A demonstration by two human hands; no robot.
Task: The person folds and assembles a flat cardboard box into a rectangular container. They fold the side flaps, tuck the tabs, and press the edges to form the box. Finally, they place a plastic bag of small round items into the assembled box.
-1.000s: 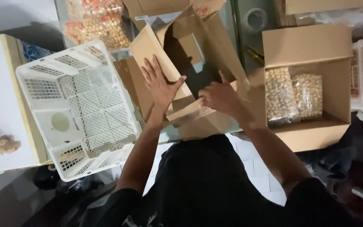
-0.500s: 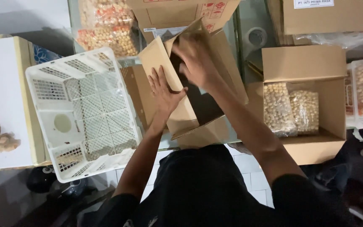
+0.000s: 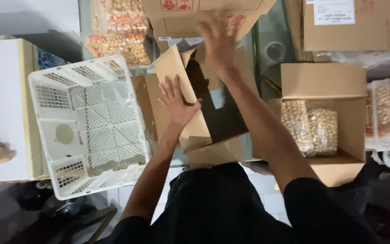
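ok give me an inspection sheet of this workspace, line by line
surface: glass tabletop, crowded.
job's things: open brown carton, flaps up, inside dark.
clutter: white crate beside it; second carton holding two snack bags; more snack bags at the far edge; a white box.
grippers: left hand flat on a carton flap; right hand blurred, over the far flap.
cables: nothing seen.
surroundings: tiled floor below; more cartons behind.
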